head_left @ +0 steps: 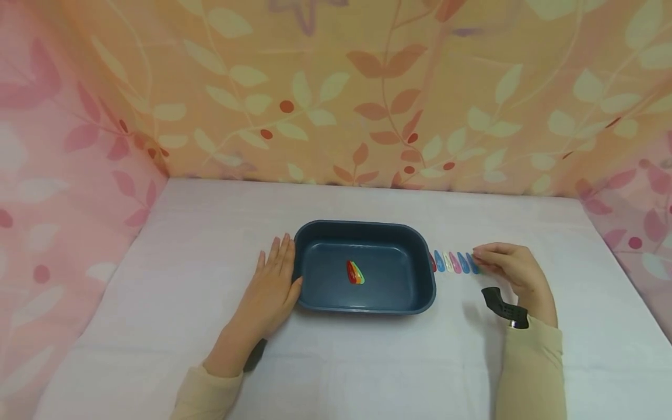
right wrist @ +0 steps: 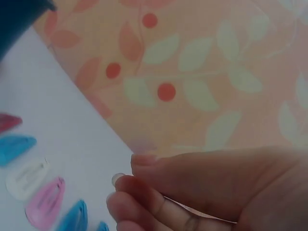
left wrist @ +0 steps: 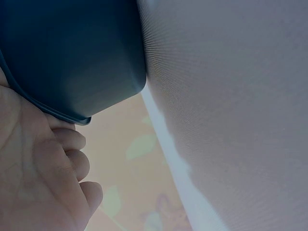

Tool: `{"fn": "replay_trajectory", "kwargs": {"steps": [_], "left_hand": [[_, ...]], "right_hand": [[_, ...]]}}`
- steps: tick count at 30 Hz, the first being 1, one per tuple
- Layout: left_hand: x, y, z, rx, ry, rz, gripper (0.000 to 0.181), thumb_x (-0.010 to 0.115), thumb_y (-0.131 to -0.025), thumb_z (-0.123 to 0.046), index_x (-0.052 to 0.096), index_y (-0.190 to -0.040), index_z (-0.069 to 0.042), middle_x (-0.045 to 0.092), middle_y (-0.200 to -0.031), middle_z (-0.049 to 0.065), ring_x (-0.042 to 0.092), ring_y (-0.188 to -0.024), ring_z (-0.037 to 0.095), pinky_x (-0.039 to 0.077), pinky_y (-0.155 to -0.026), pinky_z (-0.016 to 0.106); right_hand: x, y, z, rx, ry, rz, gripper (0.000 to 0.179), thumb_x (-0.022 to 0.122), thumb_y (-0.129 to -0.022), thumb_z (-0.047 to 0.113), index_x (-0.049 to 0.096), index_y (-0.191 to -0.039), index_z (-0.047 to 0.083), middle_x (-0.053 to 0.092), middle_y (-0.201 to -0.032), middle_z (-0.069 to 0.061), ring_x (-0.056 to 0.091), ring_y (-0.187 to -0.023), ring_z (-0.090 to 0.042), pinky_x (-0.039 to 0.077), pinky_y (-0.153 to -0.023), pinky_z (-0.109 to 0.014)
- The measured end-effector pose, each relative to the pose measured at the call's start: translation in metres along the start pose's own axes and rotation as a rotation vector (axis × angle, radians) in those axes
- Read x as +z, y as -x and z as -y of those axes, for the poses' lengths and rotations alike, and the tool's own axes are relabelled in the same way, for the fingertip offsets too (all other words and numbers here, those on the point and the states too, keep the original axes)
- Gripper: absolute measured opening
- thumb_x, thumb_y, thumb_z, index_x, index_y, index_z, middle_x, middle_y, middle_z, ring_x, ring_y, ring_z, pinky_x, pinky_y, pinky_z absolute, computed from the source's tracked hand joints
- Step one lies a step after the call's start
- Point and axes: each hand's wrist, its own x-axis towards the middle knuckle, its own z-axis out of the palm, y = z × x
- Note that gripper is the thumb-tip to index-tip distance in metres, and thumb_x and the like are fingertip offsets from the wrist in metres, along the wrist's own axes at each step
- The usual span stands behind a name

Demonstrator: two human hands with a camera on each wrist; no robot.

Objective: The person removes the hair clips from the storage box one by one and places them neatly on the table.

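A dark blue rectangular pan [head_left: 367,310] stands on the white cloth. My left hand [head_left: 270,289] lies along its left side with fingers extended, touching the wall and rim; in the left wrist view the pan's outer wall [left wrist: 101,57] rises beside the palm. Red, yellow and green snap hair clips [head_left: 355,273] lie together inside the pan. To its right runs a row of hair clips, among them a white clip [right wrist: 28,179] and a pink clip [right wrist: 45,204]. My right hand [head_left: 517,271] is at the row's right end, thumb and index fingertips close together; I cannot tell whether they pinch a clip.
White cloth [head_left: 336,373] covers the table. Behind it hangs a yellow-orange leaf-patterned curtain [head_left: 325,146], with pink patterned cloth [head_left: 42,204] at the sides. A black wrist mount [head_left: 504,306] projects from the right wrist near the cloth.
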Motion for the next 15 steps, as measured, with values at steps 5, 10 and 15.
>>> {"fn": "replay_trajectory", "kwargs": {"steps": [5,10,15], "left_hand": [[0.002,0.000,0.000,0.005,-0.011,0.003,0.069,0.048,-0.097,-0.025,0.013,-0.147,0.007,0.005,-0.156,0.017,0.001,-0.143,0.031,0.008,-0.112,0.052],[0.001,0.000,0.000,0.009,-0.015,0.000,0.069,0.047,-0.097,-0.026,0.012,-0.148,0.007,0.005,-0.156,0.018,0.003,-0.143,0.032,0.008,-0.112,0.051],[-0.001,0.000,0.000,0.010,-0.017,-0.010,0.069,0.047,-0.097,-0.025,0.013,-0.147,0.007,0.006,-0.155,0.018,0.005,-0.143,0.033,0.008,-0.112,0.051]], "right_hand": [[0.011,0.002,0.009,-0.069,0.073,-0.005,0.014,0.061,-0.091,0.006,0.075,-0.092,0.004,0.069,-0.081,0.013,0.066,-0.075,-0.001,0.051,-0.069,-0.016],[0.021,0.005,0.019,-0.130,0.156,0.008,0.022,0.059,-0.092,0.007,0.068,-0.102,-0.011,0.068,-0.084,0.015,0.065,-0.078,0.000,0.051,-0.071,-0.015],[0.033,0.006,0.029,-0.196,0.200,0.024,0.029,0.061,-0.091,0.007,0.062,-0.105,-0.018,0.068,-0.085,0.014,0.065,-0.079,-0.001,0.051,-0.072,-0.016]]}}
